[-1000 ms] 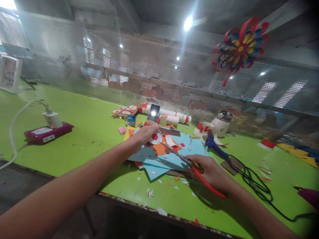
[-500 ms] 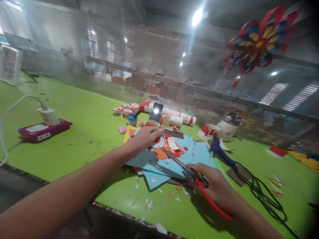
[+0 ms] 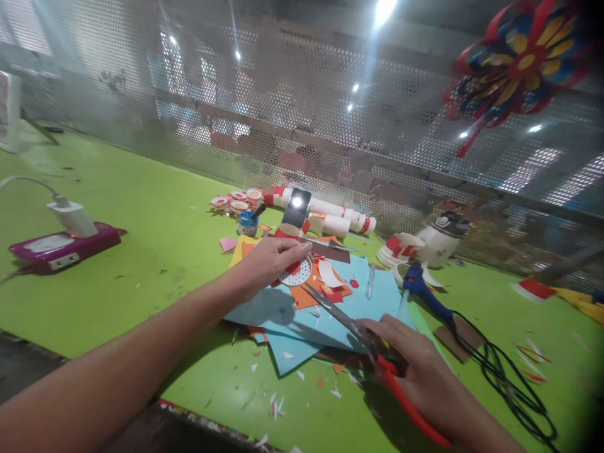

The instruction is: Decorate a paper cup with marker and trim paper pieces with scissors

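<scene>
Between thumb and fingers, my left hand (image 3: 276,261) pinches a round white paper disc (image 3: 298,273) with blue dots and a red middle. My right hand (image 3: 406,352) is closed on red-handled scissors (image 3: 346,321), whose blades point up and left, with their tips just below the disc's right side. Light blue paper sheets (image 3: 292,355) lie beneath both hands. On them are orange paper pieces (image 3: 306,297), a curved white paper scrap (image 3: 330,274) and a small clear stick (image 3: 370,281). My palm hides part of the disc.
A blue glue gun (image 3: 427,292) with a coiled black cord (image 3: 504,371) lies at right. Behind are a blue paint jar (image 3: 248,223), white-and-red paper tubes (image 3: 330,211) and several paper discs (image 3: 238,201). A purple power strip (image 3: 66,248) sits at left; paper scraps (image 3: 277,406) litter the front.
The scene shifts slightly as the head view turns. The disc shows more of its red middle now. Both hands keep hold of the same things, and the scissor tips stay close to the disc.
</scene>
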A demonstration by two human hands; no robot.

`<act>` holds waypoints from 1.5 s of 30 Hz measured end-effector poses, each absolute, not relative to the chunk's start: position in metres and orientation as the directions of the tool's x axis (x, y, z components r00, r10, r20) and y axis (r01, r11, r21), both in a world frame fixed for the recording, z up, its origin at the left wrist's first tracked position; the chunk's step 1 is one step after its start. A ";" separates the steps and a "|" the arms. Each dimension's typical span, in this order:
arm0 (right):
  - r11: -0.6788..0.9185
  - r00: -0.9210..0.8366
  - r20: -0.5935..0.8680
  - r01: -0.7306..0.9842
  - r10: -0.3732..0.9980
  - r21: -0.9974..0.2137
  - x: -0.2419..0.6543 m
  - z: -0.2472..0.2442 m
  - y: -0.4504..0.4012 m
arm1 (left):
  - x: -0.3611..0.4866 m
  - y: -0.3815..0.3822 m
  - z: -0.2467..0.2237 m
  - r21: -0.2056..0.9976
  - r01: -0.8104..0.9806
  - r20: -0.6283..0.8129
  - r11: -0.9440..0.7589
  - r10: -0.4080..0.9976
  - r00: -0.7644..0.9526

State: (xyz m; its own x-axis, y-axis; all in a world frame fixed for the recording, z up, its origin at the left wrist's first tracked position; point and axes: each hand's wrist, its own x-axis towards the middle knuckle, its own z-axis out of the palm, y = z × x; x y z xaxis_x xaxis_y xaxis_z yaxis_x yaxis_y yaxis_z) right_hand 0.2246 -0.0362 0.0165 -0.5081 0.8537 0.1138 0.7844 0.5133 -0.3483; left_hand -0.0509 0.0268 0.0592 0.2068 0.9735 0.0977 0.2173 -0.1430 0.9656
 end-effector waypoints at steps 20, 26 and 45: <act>0.596 -0.577 0.154 0.759 0.802 -0.262 0.229 0.016 -0.037 | -0.057 0.036 0.047 0.986 0.133 0.054 -0.102 0.945 0.321; 0.572 -0.563 0.122 0.770 0.818 -0.283 0.232 0.015 -0.037 | -0.056 0.036 0.045 0.996 0.067 0.028 -0.052 0.947 0.319; 0.563 -0.563 0.095 0.770 0.821 -0.301 0.233 0.012 -0.036 | -0.051 0.026 0.056 0.904 0.302 0.227 -0.304 0.937 0.264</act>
State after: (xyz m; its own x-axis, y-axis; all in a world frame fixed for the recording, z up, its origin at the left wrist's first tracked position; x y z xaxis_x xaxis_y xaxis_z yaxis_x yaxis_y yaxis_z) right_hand 0.2329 -0.0362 0.0120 -0.5634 0.8207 0.0948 0.7696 0.5631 -0.3012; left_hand -0.0511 0.0261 0.0564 0.2638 0.9374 0.2273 0.3019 -0.3040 0.9036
